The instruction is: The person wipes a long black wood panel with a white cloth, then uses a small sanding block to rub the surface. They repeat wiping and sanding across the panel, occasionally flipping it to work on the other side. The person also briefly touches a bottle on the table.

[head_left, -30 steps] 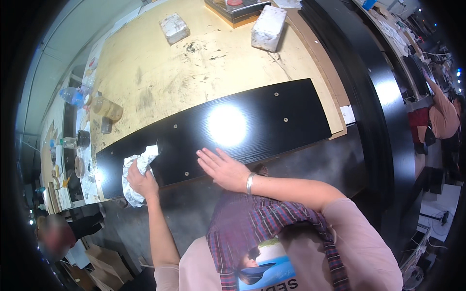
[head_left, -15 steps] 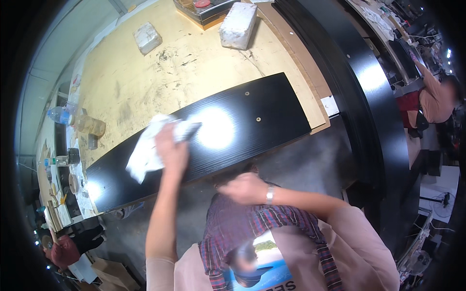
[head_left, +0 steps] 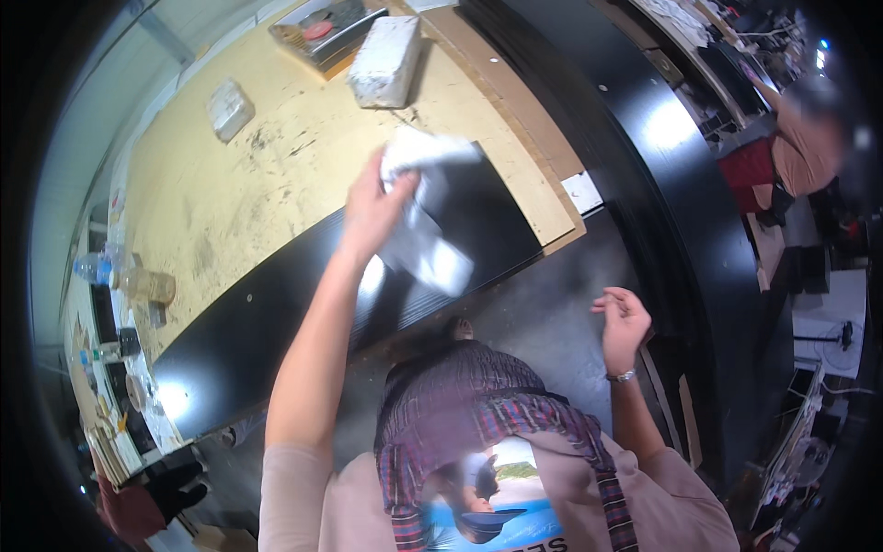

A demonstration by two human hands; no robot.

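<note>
My left hand (head_left: 372,207) is closed on a crumpled white cloth (head_left: 440,258), which hangs over the right part of a glossy black panel (head_left: 262,299). The cloth is blurred by motion; whether it touches the panel I cannot tell. Curved along its far edge, the panel lies on the near side of the worktable (head_left: 202,198). A small round fitting (head_left: 248,298) shows on its left half. Out to the right, above the floor, my right hand (head_left: 623,317) is loosely bent with its fingers apart and nothing in it.
On the worktable stand two white-wrapped blocks (head_left: 384,64) (head_left: 229,109), a box (head_left: 324,32) and bottles (head_left: 147,285). Long black boards (head_left: 635,120) run along the right. One person (head_left: 791,156) works at far right, another (head_left: 129,506) at lower left.
My left hand has carried the cloth rightward and away from me across the panel. My right hand has swung from my waist out to the right. The view has shifted, and the panel appears turned.
</note>
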